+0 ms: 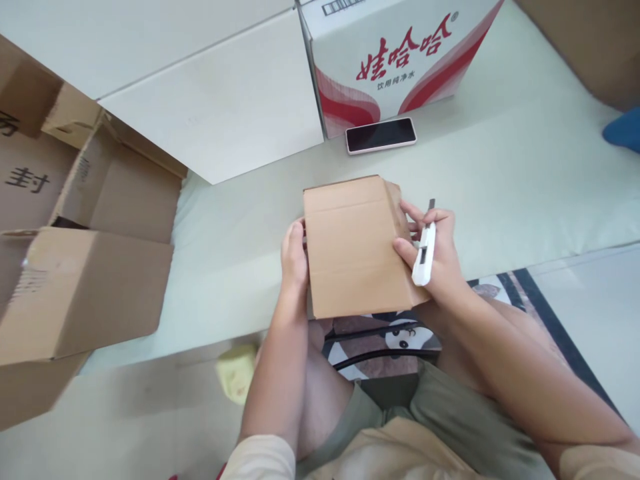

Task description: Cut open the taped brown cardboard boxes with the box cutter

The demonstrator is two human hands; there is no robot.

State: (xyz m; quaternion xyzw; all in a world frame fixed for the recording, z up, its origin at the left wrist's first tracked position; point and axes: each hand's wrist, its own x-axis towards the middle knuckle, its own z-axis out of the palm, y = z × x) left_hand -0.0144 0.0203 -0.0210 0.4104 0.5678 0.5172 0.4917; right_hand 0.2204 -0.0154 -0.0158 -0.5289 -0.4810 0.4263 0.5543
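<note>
A small brown cardboard box (353,250) is held between my two hands over the near edge of the pale cloth. My left hand (295,257) grips its left side, the fingers partly hidden behind it. On the right, my right hand (440,247) carries a white utility knife (425,257) with a short length of blade out, pointing away from me. The thumb and fingertips of that same hand press on the box's right edge, where a narrow side panel slants outward. The underside of the box is out of sight.
A phone (381,136) lies in front of a white-and-red water carton (400,67). White boxes (220,100) stand beside that carton. Large open cardboard boxes (115,287) fill the left. A blue object (624,130) shows at the right edge, and a yellow item (236,373) is below the cloth.
</note>
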